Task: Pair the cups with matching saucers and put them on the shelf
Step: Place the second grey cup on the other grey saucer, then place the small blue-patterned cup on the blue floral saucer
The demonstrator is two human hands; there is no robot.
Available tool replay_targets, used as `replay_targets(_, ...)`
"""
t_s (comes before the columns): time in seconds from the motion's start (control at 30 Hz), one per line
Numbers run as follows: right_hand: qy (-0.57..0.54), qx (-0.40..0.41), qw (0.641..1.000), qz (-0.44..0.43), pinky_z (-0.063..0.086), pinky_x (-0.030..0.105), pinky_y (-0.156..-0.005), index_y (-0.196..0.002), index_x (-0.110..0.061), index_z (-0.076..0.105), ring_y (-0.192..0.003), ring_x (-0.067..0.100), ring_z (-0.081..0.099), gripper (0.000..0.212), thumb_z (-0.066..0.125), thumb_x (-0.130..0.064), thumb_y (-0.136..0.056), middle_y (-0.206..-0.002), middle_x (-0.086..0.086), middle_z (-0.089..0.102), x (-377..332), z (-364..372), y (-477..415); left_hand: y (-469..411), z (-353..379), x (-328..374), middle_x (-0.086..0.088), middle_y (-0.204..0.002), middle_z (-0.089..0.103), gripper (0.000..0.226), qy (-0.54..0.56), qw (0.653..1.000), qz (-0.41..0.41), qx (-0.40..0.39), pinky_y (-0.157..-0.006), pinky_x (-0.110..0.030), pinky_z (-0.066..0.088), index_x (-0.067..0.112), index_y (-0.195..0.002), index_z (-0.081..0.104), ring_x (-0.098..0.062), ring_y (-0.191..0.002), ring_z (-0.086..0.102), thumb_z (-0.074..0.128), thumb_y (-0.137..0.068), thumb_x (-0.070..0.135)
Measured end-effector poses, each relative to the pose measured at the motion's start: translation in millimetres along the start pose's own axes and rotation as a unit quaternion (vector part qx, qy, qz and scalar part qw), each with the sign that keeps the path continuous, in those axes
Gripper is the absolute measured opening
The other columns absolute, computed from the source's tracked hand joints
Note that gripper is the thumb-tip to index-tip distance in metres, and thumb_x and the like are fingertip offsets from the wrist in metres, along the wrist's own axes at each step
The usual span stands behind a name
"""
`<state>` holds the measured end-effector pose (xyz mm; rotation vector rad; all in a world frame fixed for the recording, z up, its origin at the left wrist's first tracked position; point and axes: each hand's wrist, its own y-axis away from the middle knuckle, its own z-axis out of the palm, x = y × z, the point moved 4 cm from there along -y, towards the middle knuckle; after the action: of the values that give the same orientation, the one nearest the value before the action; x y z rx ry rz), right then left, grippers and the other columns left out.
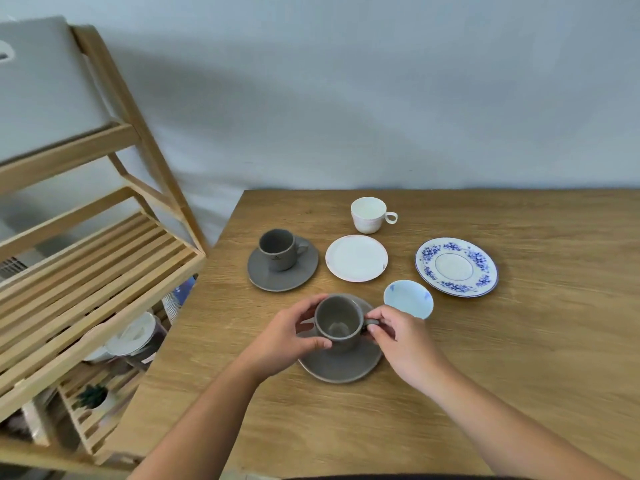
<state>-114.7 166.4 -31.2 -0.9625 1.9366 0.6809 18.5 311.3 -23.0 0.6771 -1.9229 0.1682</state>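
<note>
The grey cup (pixel 337 323) sits on its grey saucer (pixel 341 363) between both hands: left hand (pixel 287 341) fingers (pixel 320 344) wrap its side, right hand (pixel 403 341) fingers (pixel 374 328) pinch its handle.

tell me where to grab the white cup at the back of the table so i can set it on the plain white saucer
Take the white cup by its loop handle, which sticks out on its right, so come in with the right hand from that side. It stands upright with free space around it, so nothing blocks that approach. Alternatively, grip the rim from above. The white saucer lies just in front.
</note>
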Motion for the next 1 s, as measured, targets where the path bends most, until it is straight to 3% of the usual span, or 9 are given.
replay_targets(0.13, -0.009, 0.002, 1.0, 0.004, 0.054, 0.029, -0.087, -0.092, -0.026, 0.063, -0.087, 0.003, 0.067, 0.017, 0.056, -0.011, -0.09, -0.092, -0.007, 0.071, 1.9, 2.2, -0.2, -5.4, 1.4, -4.6, 0.012, -0.133, 0.059, 0.072, 0.003, 1.0, 0.001, -0.011, -0.109, -0.037, 0.043, 0.031, -0.136, 0.047, -0.004, -0.125, 0.053, 0.078, -0.074, 0.009)
replay_targets(0.3, 0.038, 0.001, 0.999, 0.002, 0.051, 0.02, -0.087, -0.107, -0.022, 0.066, -0.088, 0.001, 0.065, 0.021, 0.059, -0.017, -0.089, -0.097, -0.008, 0.071, -0.8, 0.9, 0.2, -5.5, -0.3, -7.9, 0.013, -0.135, 0.056, 0.076, -0.006, 1.0, -0.008, -0.014, -0.111, -0.037, 0.041, 0.032, -0.138, 0.043, -0.002, -0.127, 0.051, 0.079, -0.074, 0.011)
replay_targets(0.43, 0.059, 0.113, 0.99, -0.052, 0.045, 0.005, -0.065, -0.098, -0.018, 0.069, -0.074, 0.005, 0.063, 0.016, 0.062, -0.013, -0.085, -0.088, -0.01, 0.07, -6.9, -33.4, 10.2, -8.3, -3.2, 6.8, 0.016, -0.147, 0.04, 0.092, -0.045, 0.999, 0.008, 0.001, -0.114, -0.03, 0.033, 0.034, -0.145, 0.031, -0.001, -0.135, 0.037, 0.083, -0.069, 0.028)
replay_targets(0.53, 0.001, 0.186, 0.982, -0.036, 0.045, 0.004, -0.065, -0.098, -0.018, 0.066, -0.081, 0.002, 0.063, 0.018, 0.061, -0.007, -0.084, -0.095, -0.006, 0.07, 7.8, -70.9, 7.8, -23.3, -1.3, 37.8, 0.017, -0.147, 0.038, 0.094, -0.1, 0.992, 0.071, 0.034, -0.113, -0.027, 0.029, 0.035, -0.145, 0.031, 0.0, -0.136, 0.033, 0.083, -0.066, 0.038)
replay_targets(0.6, -0.034, 0.149, 0.988, 0.0, 0.047, 0.008, -0.074, -0.109, -0.026, 0.059, -0.095, -0.001, 0.062, 0.033, 0.063, -0.006, -0.083, -0.113, -0.007, 0.066, 26.2, -84.0, 0.1, -40.2, 8.7, 59.5, 0.014, -0.149, 0.038, 0.096, -0.152, 0.983, 0.097, 0.022, -0.114, -0.027, 0.029, 0.032, -0.146, 0.03, -0.003, -0.137, 0.034, 0.082, -0.066, 0.041)
replay_targets(0.7, -0.013, 0.046, 0.998, 0.037, 0.043, 0.016, -0.085, -0.129, -0.032, 0.045, -0.12, 0.002, 0.049, 0.061, 0.07, -0.01, -0.078, -0.133, -0.018, 0.05, 48.9, -84.8, -8.1, -70.6, 32.8, 80.8, 0.006, -0.151, 0.038, 0.098, -0.23, 0.966, 0.097, -0.063, -0.114, -0.028, 0.029, 0.028, -0.148, 0.026, -0.009, -0.139, 0.034, 0.082, -0.068, 0.036)
replay_targets(0.83, -0.03, 0.006, 0.997, 0.067, 0.045, 0.03, -0.1, -0.141, -0.024, 0.036, -0.125, 0.006, 0.046, 0.087, 0.082, -0.018, -0.067, -0.136, -0.014, 0.045, 65.8, -75.1, -16.9, -102.1, 57.7, 80.3, 0.0, -0.147, 0.044, 0.098, -0.316, 0.937, 0.048, -0.144, -0.111, -0.034, 0.036, 0.025, -0.147, 0.028, -0.017, -0.134, 0.042, 0.083, -0.066, 0.033)
replay_targets(1.0, -0.058, 0.022, 0.997, 0.05, 0.051, 0.029, -0.094, -0.124, -0.029, 0.05, -0.109, 0.009, 0.061, 0.071, 0.084, -0.012, -0.064, -0.119, -0.009, 0.062, 66.5, -69.1, -23.4, -117.5, 71.2, 74.1, 0.002, -0.126, 0.06, 0.082, -0.318, 0.934, 0.057, -0.153, -0.095, -0.032, 0.048, 0.027, -0.131, 0.049, -0.016, -0.114, 0.055, 0.086, -0.059, 0.033)
